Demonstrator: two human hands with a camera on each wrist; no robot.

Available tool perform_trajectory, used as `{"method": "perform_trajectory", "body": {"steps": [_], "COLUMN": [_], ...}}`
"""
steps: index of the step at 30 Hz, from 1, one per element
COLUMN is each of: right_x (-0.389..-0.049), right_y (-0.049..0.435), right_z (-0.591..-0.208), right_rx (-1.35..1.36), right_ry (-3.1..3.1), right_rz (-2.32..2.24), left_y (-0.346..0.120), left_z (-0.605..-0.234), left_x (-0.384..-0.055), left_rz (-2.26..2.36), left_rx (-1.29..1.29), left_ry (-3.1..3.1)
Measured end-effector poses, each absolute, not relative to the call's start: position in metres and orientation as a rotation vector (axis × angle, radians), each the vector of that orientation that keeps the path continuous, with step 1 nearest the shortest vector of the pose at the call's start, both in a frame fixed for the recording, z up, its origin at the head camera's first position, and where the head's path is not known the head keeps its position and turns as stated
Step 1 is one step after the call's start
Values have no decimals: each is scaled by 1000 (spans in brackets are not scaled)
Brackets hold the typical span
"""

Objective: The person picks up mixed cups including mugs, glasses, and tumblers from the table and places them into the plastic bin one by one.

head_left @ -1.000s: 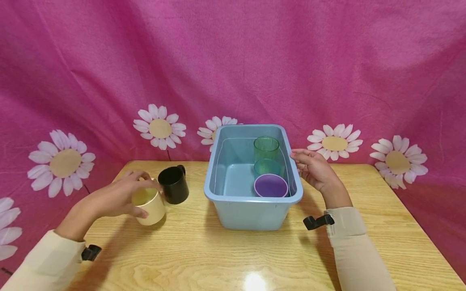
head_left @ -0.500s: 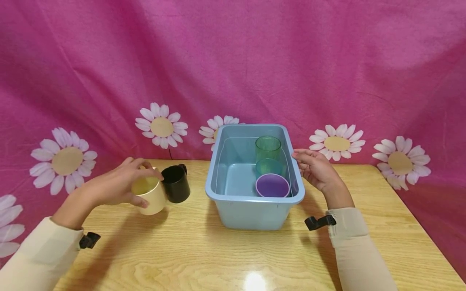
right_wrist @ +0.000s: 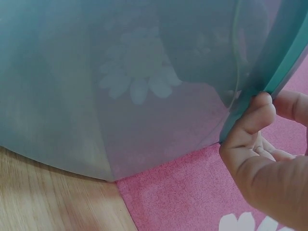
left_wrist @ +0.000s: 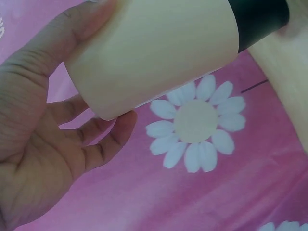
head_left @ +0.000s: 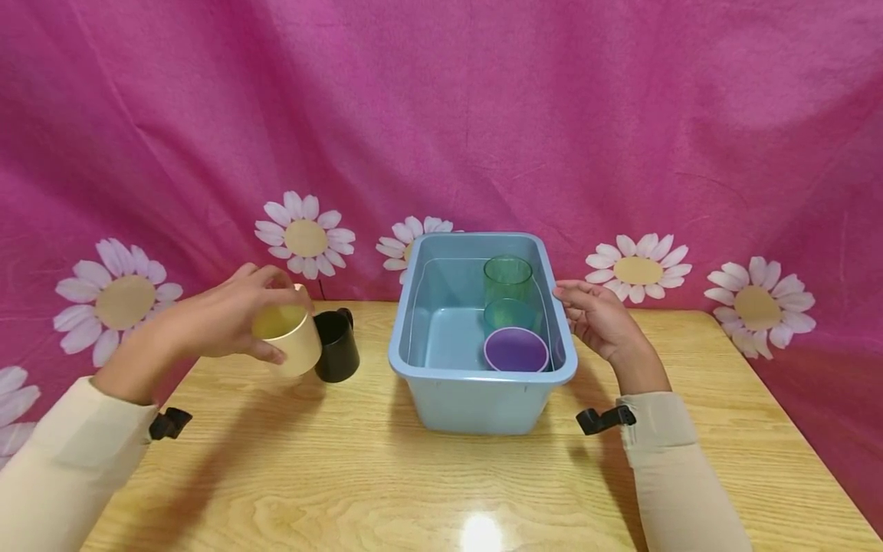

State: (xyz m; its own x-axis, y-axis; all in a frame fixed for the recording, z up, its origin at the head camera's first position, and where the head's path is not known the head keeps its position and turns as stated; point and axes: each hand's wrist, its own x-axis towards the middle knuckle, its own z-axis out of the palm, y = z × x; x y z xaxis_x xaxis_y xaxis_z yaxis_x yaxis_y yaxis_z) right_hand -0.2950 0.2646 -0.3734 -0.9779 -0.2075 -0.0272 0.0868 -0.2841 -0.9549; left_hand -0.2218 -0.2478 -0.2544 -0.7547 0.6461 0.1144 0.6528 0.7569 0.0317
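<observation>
My left hand [head_left: 228, 318] grips a cream cup [head_left: 300, 346] by its rim, thumb on the near side and fingers across the far side. The cup is tilted a little and raised over the wooden table, its shadow falling below. In the left wrist view the smooth side of the cream cup [left_wrist: 159, 53] fills the top. Right behind it stands a black mug [head_left: 338, 354], partly covered by the cup. On the other side, my right hand [head_left: 607, 330] pinches the right rim of a blue plastic tub [head_left: 476, 402]; the right wrist view shows thumb and finger at that rim [right_wrist: 286, 57].
Inside the tub, along its right side, stand a green clear tumbler [head_left: 507, 277], a teal cup [head_left: 509, 314] and a purple cup [head_left: 516, 350]. A pink curtain [head_left: 441, 115] with white daisies hangs behind and beside the wooden table [head_left: 386, 491].
My left hand has lifted the cream cup up off the table, slightly rightward, tilting it. It now overlaps the black mug more. The right hand keeps its hold on the tub's rim.
</observation>
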Motion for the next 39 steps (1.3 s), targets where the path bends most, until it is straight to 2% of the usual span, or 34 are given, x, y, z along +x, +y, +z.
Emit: {"method": "perform_trajectory", "body": {"steps": [20, 39], "right_x": [-293, -294], "right_y": [264, 264], "right_z": [-373, -372], "right_rx": [-171, -180], "right_ry": [1756, 1771], "right_rz": [-2384, -2374], "left_y": [-215, -179], "left_z": [-193, -172], "left_x": [-232, -241], "left_rz": [-42, -58], "left_rx": [-1128, -1152], "left_ry": [-2766, -2764]}}
